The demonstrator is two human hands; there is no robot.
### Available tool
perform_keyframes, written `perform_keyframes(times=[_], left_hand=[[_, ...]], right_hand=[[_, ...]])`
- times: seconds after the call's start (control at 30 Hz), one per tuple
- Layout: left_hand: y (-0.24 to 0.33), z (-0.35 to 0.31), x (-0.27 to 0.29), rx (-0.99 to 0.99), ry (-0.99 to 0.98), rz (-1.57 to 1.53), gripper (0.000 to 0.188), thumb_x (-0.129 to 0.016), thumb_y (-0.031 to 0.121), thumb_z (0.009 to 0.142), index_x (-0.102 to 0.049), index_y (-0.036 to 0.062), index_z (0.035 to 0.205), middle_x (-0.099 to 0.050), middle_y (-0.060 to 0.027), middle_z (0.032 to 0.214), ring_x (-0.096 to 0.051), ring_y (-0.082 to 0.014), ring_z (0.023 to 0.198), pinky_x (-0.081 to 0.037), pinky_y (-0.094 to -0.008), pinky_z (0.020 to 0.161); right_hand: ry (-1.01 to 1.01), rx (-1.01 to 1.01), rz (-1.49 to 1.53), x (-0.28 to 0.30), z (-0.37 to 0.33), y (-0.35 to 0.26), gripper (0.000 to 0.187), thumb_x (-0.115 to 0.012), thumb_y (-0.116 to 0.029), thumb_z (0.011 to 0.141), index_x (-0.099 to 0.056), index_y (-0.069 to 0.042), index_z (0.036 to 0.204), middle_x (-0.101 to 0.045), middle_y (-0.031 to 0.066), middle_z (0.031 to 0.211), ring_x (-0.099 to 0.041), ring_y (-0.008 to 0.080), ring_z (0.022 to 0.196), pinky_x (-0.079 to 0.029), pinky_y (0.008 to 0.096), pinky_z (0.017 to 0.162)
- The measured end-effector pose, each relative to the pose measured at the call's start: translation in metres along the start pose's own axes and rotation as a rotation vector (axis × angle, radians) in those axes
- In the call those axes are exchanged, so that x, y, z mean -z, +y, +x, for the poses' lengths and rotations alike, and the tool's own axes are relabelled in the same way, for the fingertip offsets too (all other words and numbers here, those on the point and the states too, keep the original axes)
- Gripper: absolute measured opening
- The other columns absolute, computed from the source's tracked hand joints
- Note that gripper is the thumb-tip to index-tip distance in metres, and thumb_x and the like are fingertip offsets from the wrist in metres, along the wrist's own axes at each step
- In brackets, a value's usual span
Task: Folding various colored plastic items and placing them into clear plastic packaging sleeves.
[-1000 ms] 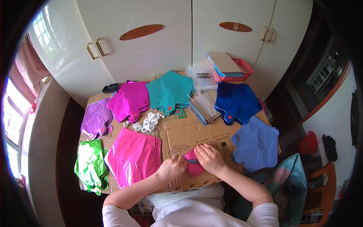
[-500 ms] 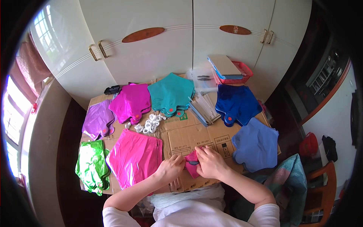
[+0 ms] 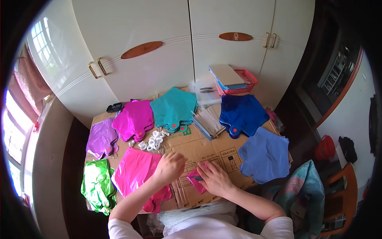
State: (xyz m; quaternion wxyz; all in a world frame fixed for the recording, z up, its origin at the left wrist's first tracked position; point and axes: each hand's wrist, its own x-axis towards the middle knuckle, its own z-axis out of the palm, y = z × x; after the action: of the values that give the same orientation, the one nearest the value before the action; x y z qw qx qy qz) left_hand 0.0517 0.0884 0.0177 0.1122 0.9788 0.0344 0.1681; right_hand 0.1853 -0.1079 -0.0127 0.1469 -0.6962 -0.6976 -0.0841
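A small folded pink foil balloon (image 3: 195, 184) with a dark grey patch lies on the cardboard before me. My right hand (image 3: 215, 179) holds it down, its fingers stretched over the foil's right side and hiding part of it. Raised to the left of it, my left hand (image 3: 171, 167) is closed with its fingers curled in; anything inside them is hidden. Beneath the left forearm spreads a stack of flat pink foil balloons (image 3: 133, 169). Just beyond that hand sits a pile of small white rings (image 3: 156, 139), perhaps ribbon coils.
Flat foil balloon stacks surround the cardboard (image 3: 191, 147): green (image 3: 97, 183), lilac (image 3: 101, 135), magenta (image 3: 132, 119), teal (image 3: 173, 107), dark blue (image 3: 243, 113) and pale blue (image 3: 266, 155). Thin strips (image 3: 209, 121) and a red basket (image 3: 250, 81) stand behind. A wooden chair (image 3: 340, 199) is at right.
My left hand has let go of the folded balloon and risen to the left. My right hand has stayed on the balloon. The view has shifted, so the table appears lower.
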Motion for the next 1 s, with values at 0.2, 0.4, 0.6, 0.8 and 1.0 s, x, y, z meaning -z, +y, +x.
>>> perform_keyframes(times=[0.2,0.4,0.6,0.8,1.0], left_hand=[[-0.02,0.088,-0.038,-0.234,0.078,0.318,0.029,-0.058,0.012,0.075,-0.064,0.0096,0.103,-0.061,-0.0021,0.097,-0.057,-0.019,0.093,-0.043,-0.0339,0.08],[-0.032,0.115,-0.066,-0.309,0.102,0.415,0.003,-0.056,0.016,0.077,-0.055,0.0143,0.08,-0.054,0.0002,0.081,-0.056,-0.016,0.084,-0.04,-0.0329,0.072],[-0.031,0.102,-0.053,-0.375,0.131,0.41,0.006,-0.055,0.017,0.08,-0.054,0.0123,0.083,-0.06,-0.0032,0.094,-0.058,-0.0168,0.089,-0.041,-0.0341,0.076],[-0.004,0.031,0.002,-0.411,0.109,0.464,0.015,-0.058,0.019,0.077,-0.057,0.0106,0.09,-0.062,-0.0063,0.111,-0.056,-0.016,0.104,-0.042,-0.0332,0.078],[0.032,-0.049,0.018,-0.398,0.028,0.437,0.019,-0.062,0.019,0.072,-0.06,0.0116,0.09,-0.063,-0.0016,0.112,-0.057,-0.0139,0.1,-0.043,-0.0314,0.072]], right_hand=[[-0.044,0.058,0.068,-0.02,-0.004,0.005,0.058,-0.057,-0.038,0.088,-0.05,0.004,0.128,-0.045,0.0206,0.138,-0.039,0.0334,0.13,-0.028,0.042,0.112],[-0.189,0.087,0.149,0.017,-0.017,-0.005,0.081,-0.062,-0.052,0.08,-0.043,0.005,0.134,-0.039,0.0212,0.142,-0.032,0.0349,0.134,-0.024,0.0431,0.114],[-0.286,0.201,0.016,0.028,-0.036,-0.012,0.079,-0.064,-0.048,0.078,-0.043,0.004,0.134,-0.04,0.0203,0.142,-0.033,0.0346,0.134,-0.028,0.0433,0.112],[0.034,0.33,0.166,0.023,-0.057,0.004,0.039,-0.064,-0.028,0.083,-0.063,-0.003,0.112,-0.066,0.0118,0.111,-0.062,0.0259,0.105,-0.05,0.0382,0.092],[-0.26,-0.568,1.263,0.051,0.015,0.035,0.026,-0.064,-0.011,0.087,-0.062,-0.004,0.111,-0.068,0.0087,0.099,-0.065,0.0153,0.088,-0.052,0.0317,0.077]])
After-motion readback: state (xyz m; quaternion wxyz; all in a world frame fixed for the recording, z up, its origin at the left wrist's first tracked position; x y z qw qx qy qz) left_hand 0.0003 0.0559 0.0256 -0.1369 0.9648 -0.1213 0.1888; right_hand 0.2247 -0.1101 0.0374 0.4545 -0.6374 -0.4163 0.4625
